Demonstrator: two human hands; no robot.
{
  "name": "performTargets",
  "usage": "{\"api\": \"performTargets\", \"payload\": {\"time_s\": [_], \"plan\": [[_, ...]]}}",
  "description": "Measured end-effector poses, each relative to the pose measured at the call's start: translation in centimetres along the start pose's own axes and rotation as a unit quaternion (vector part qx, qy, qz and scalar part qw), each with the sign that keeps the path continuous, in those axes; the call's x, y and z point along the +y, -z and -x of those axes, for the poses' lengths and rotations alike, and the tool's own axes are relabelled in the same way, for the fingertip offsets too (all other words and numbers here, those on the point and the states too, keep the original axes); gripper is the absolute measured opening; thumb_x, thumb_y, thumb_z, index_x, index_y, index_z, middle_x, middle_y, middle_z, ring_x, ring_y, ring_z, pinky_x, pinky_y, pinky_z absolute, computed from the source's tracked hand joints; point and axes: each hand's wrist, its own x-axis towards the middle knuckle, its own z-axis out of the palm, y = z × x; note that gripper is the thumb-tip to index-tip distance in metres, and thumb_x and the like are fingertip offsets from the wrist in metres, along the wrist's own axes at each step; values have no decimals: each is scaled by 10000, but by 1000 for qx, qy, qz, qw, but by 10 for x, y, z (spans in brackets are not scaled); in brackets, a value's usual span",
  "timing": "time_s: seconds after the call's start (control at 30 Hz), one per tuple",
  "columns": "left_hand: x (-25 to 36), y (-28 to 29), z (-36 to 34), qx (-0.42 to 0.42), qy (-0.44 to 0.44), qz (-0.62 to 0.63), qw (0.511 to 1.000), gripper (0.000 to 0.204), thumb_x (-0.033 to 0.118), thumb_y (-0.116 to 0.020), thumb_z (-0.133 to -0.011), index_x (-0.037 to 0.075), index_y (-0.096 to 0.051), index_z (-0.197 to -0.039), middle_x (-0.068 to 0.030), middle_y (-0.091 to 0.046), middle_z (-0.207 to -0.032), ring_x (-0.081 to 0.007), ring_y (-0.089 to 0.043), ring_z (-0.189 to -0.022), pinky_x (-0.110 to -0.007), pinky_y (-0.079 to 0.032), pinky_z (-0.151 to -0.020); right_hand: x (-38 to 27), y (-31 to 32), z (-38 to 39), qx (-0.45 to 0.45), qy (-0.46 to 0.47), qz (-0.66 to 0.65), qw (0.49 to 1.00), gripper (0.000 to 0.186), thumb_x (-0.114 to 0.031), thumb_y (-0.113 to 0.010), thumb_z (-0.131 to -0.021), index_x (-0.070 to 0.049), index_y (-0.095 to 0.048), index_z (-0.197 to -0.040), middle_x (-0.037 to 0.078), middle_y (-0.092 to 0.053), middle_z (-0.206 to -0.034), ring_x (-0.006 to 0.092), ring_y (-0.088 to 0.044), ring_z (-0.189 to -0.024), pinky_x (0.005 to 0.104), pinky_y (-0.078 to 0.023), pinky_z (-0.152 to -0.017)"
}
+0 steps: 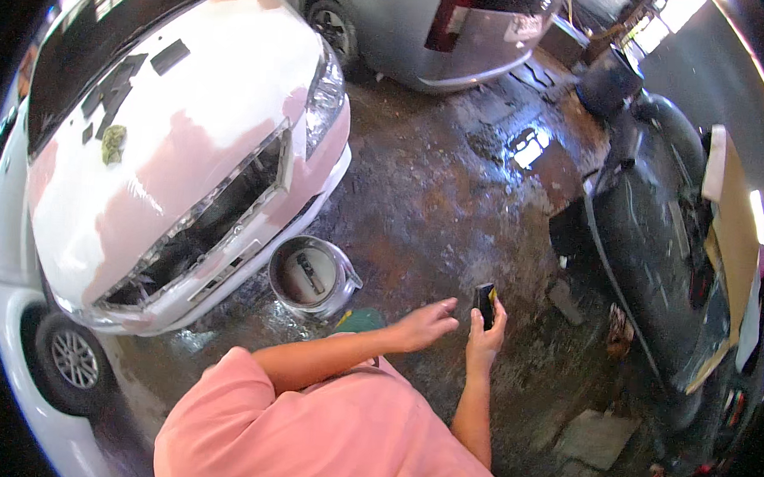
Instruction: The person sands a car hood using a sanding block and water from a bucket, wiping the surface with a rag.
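Observation:
My right hand [486, 332] is closed round a small phone [483, 302] with a dark face and a yellow edge, held up in front of my pink shirt. Just left of it is my left hand [427, 325], its fingers stretched out toward the phone without touching it. A metal bucket [345, 280] stands on the floor beyond my left forearm, with cloudy liquid and a dark shape inside. Partly hidden behind that forearm is a green thing with a yellow mark [360, 320].
A white car [228, 49] with pinkish patches stands left; dark sheets [113, 86] and a greenish wad [113, 143] lie on its hood. Ahead is a silver vehicle [393, 32]. At right are a dark bumper-like part [649, 244] and a cardboard sheet [734, 244]. Wet floor [429, 172] lies between.

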Motion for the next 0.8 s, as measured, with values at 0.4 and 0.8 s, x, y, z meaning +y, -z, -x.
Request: {"api": "performTargets", "payload": {"time_s": [0.4, 0.8], "plan": [[20, 108, -173, 350, 6, 125, 928, 797, 472, -758, -974, -64, -434, -1466, -201, -624, -1367, -288, -624, -1253, -403, -489, -1089, -40, -119, -154, -248, 229, 9, 941, 868, -10, -609, -938, 66, -142, -1665, 290, -379, -1665, 477, -352, -1544, 533, -282, -1275], [21, 376, -129, 779, 22, -41, 626, 606, 405, -879, -844, -7, -670, -1236, -230, -670, -1214, -378, -636, -1176, -446, -486, -1059, -173, -343, -344, -512, 371, -18, 774, 768, 30, -600, -925, 25, -304, -1634, 266, -430, -1628, 408, -539, -1417, 491, -432, -1195]]}}
